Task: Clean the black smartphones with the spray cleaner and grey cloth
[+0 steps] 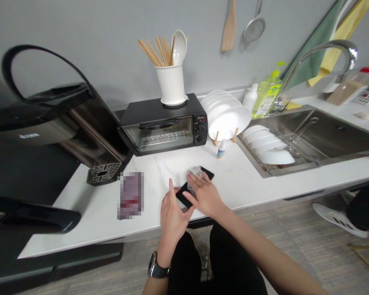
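A flat black phone-like object [185, 196] lies on the white counter near its front edge. My left hand [174, 213], with a dark watch on the wrist, grips its lower left end between thumb and fingers. My right hand [203, 194] presses a crumpled pale grey cloth or tissue [194, 172] onto the upper part of the object. A small white bottle with a blue label [221, 150] stands upright behind my hands, to the right.
Behind are a black toaster oven [166, 127], a plate rack [229, 119] and a coffee machine [80, 119]. A sink [326, 135] holding bowls lies right. A pixelated item [131, 194] and a black handle-like object [49, 217] are left. Someone's shoe [338, 218] shows at right.
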Available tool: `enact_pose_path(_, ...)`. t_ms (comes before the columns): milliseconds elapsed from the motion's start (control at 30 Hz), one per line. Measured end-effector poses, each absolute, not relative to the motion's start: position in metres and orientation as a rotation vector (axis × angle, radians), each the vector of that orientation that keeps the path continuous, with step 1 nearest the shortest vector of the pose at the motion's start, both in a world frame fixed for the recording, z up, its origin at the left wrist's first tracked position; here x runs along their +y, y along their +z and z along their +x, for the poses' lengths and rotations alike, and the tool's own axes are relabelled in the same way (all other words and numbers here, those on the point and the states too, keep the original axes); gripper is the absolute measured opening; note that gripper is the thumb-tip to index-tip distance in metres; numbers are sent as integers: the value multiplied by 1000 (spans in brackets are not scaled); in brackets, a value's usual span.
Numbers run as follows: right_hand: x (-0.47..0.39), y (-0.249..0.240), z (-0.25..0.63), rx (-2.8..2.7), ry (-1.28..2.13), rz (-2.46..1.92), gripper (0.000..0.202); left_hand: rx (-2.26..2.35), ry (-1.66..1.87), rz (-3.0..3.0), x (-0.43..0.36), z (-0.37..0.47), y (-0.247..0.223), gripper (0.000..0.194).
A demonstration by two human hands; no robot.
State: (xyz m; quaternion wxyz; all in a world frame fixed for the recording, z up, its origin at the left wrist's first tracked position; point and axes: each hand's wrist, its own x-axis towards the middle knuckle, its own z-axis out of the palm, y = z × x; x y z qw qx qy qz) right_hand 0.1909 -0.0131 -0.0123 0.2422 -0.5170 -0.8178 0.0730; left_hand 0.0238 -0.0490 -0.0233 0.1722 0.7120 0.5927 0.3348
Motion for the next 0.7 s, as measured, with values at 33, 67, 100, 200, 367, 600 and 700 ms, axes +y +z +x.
enact_pose_path(33,-22,-11,182,-2273,242,-1350,64,1688,954,2027,-50,23,-24,109)
enact_pose_path(67,-32,-11,176,-2307,286,-1286,64,1701,958,2028,-51,23,-25,104)
enact_pose_path(100,-43,-10,173,-2330,327,-1233,63,1714,963,2026,-52,22,-26,101)
enact_pose_path(200,-69,-11,187,-2338,413,-1198,58,1734,974,2022,-53,22,-26,104)
enact_pose_path(367,-51,-17,239,-2239,298,-1403,52,1712,973,2024,-50,25,-21,118)
enact_pose_path(600,-1,-15,204,-2184,138,-1480,67,1677,978,2072,-50,25,-22,110)
enact_pose_path(700,-25,-12,175,-2273,247,-1312,60,1715,989,2065,-52,25,-24,95)
